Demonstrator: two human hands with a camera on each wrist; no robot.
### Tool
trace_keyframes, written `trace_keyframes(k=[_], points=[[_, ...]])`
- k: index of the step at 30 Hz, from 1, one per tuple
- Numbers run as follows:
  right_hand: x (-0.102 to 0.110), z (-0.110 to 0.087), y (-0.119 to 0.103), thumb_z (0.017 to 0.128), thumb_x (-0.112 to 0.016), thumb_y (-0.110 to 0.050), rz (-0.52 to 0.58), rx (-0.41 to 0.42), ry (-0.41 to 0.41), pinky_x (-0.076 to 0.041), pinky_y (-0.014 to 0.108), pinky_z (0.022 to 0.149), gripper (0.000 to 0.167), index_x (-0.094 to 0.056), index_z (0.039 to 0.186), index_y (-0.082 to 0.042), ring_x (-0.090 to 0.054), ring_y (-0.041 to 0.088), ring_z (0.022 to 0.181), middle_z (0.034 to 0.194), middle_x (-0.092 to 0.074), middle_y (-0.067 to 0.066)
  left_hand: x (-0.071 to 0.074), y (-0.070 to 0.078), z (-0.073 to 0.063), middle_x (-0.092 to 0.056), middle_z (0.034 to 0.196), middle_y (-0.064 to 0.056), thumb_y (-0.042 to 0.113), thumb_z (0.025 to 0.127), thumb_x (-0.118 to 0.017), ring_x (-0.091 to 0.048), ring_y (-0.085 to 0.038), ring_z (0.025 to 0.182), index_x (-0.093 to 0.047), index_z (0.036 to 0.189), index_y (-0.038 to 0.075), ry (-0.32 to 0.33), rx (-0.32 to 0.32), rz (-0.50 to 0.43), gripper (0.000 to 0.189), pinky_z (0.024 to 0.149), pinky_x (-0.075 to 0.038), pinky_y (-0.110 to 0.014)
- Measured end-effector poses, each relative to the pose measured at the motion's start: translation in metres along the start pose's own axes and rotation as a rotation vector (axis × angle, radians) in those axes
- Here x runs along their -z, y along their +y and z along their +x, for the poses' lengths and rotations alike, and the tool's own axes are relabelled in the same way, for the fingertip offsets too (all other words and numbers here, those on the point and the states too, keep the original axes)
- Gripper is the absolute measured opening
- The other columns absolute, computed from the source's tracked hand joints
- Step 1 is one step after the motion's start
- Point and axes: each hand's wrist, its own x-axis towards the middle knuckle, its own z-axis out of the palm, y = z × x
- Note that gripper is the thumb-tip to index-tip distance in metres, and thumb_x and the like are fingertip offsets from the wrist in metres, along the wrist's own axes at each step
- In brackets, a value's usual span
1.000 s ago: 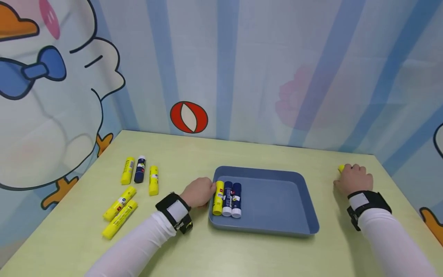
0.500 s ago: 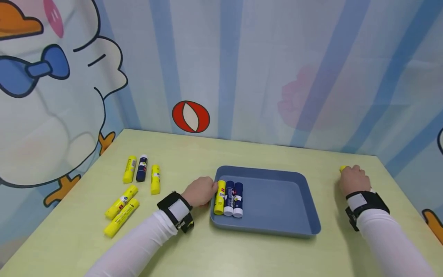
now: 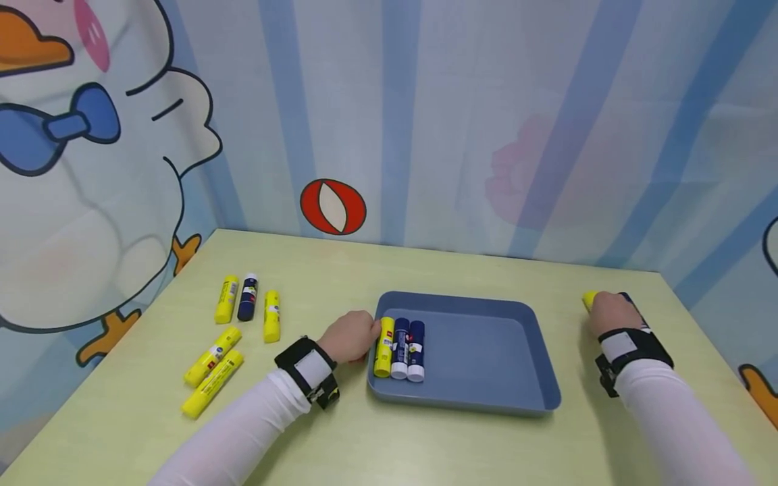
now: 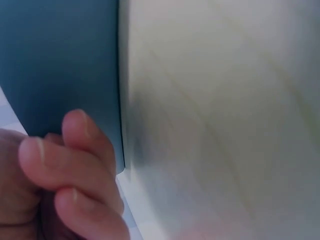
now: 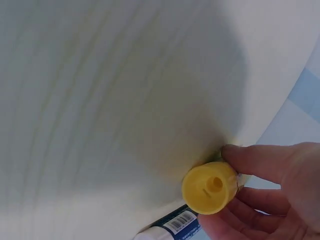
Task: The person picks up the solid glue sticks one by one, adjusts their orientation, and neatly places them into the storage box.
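My left hand grips the left rim of a grey-blue tray; its curled fingers lie against the tray's outer wall in the left wrist view. Inside the tray, along its left side, a yellow glue stick and two navy glue sticks lie side by side. Over at the far right, my right hand pinches another yellow glue stick between thumb and fingers, its round end facing the wrist camera. Right beside that hand lies a navy glue stick with a white cap, partly hidden by the fingers.
Left of the tray, several more glue sticks lie on the table: yellow ones and one navy glue stick. Two yellow glue sticks lie slantwise nearer the front. A printed curtain hangs behind the table.
My right hand has shifted slightly left with the yellow glue stick, more of which shows. The navy glue stick beside it has come into sight. My left hand stays on the tray's rim.
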Motion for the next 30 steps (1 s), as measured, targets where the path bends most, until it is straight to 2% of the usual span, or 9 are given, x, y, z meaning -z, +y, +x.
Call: trace_keyframes(k=[5, 9, 12, 16, 21, 23, 30], points=[[0.006, -0.001, 0.000, 0.083, -0.060, -0.005, 0.073, -0.005, -0.066, -0.045, 0.048, 0.062, 0.020, -0.052, 0.076, 0.012, -0.055, 0.035, 0.063, 0.068, -0.054, 0.021, -0.002, -0.001, 0.001, -0.044, 0.041, 0.003, 0.023, 0.105, -0.040, -0.042, -0.013, 0.034, -0.053, 0.065, 0.007, -0.005, 0.002, -0.002, 0.045, 0.040, -0.031, -0.024], [0.014, -0.003, -0.004, 0.082, -0.063, -0.010, 0.168, 0.041, -0.033, -0.040, 0.039, 0.056, 0.025, -0.048, 0.067, 0.004, -0.048, 0.028, 0.056, 0.062, -0.048, 0.013, -0.001, 0.000, 0.002, -0.045, 0.041, 0.002, 0.023, 0.105, -0.040, -0.043, -0.013, 0.035, -0.054, 0.065, 0.007, 0.000, -0.001, 0.006, 0.045, 0.040, -0.032, -0.024], [0.024, -0.004, -0.013, 0.083, -0.062, -0.012, 0.224, 0.077, -0.002, -0.035, 0.035, 0.052, 0.025, -0.048, 0.067, 0.002, -0.044, 0.024, 0.053, 0.060, -0.046, 0.010, 0.000, 0.000, 0.002, -0.045, 0.041, 0.002, 0.023, 0.105, -0.040, -0.043, -0.014, 0.035, -0.054, 0.065, 0.006, -0.001, 0.005, 0.007, 0.045, 0.041, -0.032, -0.024], [0.037, -0.007, -0.030, 0.085, -0.061, -0.013, 0.255, 0.114, 0.000, -0.035, 0.033, 0.050, 0.024, -0.054, 0.076, 0.009, -0.044, 0.022, 0.052, 0.063, -0.051, 0.012, 0.000, 0.000, 0.001, -0.045, 0.041, 0.002, 0.023, 0.105, -0.040, -0.043, -0.014, 0.034, -0.055, 0.065, 0.006, -0.006, 0.012, 0.008, 0.045, 0.040, -0.032, -0.024], [0.052, -0.013, -0.050, 0.087, -0.061, -0.015, 0.262, 0.146, -0.035, -0.040, 0.035, 0.052, 0.037, -0.054, 0.099, 0.020, -0.051, 0.026, 0.059, 0.080, -0.058, 0.026, -0.001, -0.002, 0.001, -0.045, 0.041, 0.002, 0.023, 0.105, -0.040, -0.043, -0.013, 0.034, -0.055, 0.065, 0.006, -0.006, 0.008, 0.011, 0.046, 0.040, -0.032, -0.024], [0.057, -0.017, -0.060, 0.089, -0.061, -0.016, 0.274, 0.155, -0.056, -0.043, 0.035, 0.053, 0.043, -0.053, 0.107, 0.022, -0.054, 0.027, 0.063, 0.088, -0.059, 0.029, -0.001, -0.002, 0.001, -0.046, 0.041, 0.002, 0.023, 0.105, -0.039, -0.044, -0.013, 0.034, -0.055, 0.065, 0.006, -0.010, 0.010, 0.012, 0.046, 0.041, -0.033, -0.024], [0.064, -0.027, -0.088, 0.092, -0.060, -0.020, 0.370, 0.168, -0.157, -0.051, 0.036, 0.062, 0.048, -0.052, 0.120, 0.018, -0.063, 0.030, 0.079, 0.106, -0.060, 0.031, 0.000, -0.001, 0.001, -0.046, 0.042, 0.002, 0.023, 0.105, -0.040, -0.045, -0.014, 0.035, -0.056, 0.068, 0.006, -0.021, 0.015, -0.001, 0.044, 0.041, -0.033, -0.024]])
